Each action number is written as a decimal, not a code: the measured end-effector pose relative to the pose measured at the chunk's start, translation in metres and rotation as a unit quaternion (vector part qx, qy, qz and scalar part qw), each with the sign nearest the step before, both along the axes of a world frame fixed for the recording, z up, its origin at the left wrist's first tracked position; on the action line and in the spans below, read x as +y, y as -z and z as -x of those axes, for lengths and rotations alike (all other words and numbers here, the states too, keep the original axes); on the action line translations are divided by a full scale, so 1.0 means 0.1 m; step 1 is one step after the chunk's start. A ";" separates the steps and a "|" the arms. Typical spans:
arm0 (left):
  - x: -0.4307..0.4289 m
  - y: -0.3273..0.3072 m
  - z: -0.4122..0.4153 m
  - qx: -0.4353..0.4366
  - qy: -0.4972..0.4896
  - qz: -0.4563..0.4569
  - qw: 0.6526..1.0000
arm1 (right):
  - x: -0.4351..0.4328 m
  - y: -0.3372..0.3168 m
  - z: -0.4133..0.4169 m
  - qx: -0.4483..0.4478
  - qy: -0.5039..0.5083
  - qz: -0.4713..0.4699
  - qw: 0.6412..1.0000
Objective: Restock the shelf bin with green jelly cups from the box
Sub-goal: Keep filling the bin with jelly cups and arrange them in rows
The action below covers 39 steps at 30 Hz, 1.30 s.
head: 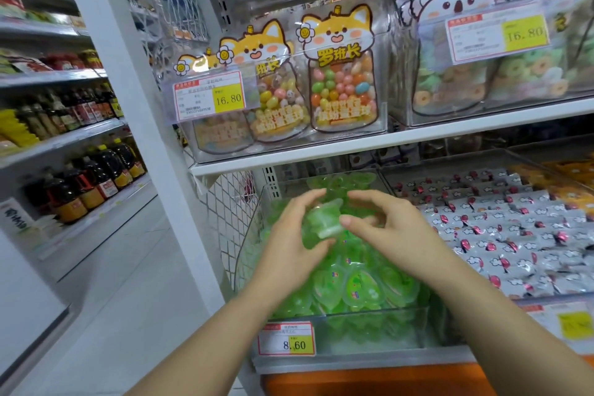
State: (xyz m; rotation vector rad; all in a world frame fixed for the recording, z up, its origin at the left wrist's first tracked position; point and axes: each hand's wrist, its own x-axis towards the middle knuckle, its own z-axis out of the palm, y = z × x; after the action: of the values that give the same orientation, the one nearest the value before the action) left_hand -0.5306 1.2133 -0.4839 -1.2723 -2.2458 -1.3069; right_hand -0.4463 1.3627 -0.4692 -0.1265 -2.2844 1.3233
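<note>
Supermarket aisle, sweets bay: we look down on a clear shelf bin (353,328) on the lower shelf, heaped with green jelly cups (360,286) almost to the top of its front wall. Both hands hover over the rear half of the heap. Our left hand (289,235) curls round a held cup (324,219), fingers above and thumb beneath. Our right hand (389,228) closes on the same cup from the other side, thumb against its rim. Blur prevents us from telling whether one cup or a small cluster is held. The supply box is out of view.

We judge the step to be placement onto the heap, with the restock well advanced. Three risks follow.
- The cups look smooth and lie on a forward slope, so a cup released high may slide over the front wall, past the price tag (286,339), to the floor.
- A sideways nudge could send cups into the neighbouring bin of silver packets (514,235).
- An uneven release by two hands sharing one cup could flip it lid-down.
</note>
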 end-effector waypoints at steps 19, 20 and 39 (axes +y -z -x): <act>-0.28 -0.13 -0.11 -0.487 0.049 -0.048 0.871 | -0.12 0.01 -0.01 -0.025 -0.148 -0.012 0.989; -0.26 -0.11 -0.10 -0.514 0.043 -0.084 0.852 | -0.13 0.02 0.01 -0.009 -0.132 0.002 0.991; 0.42 0.10 1.22 -0.402 -0.204 -0.139 0.881 | 0.27 0.11 0.21 0.004 0.099 -0.103 0.990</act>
State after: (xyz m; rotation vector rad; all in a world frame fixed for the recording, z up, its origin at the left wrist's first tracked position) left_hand -0.6521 1.2556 -0.4936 -0.0960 -2.4503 -2.1153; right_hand -0.4675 1.3902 -0.4800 -0.2687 -2.3179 0.9822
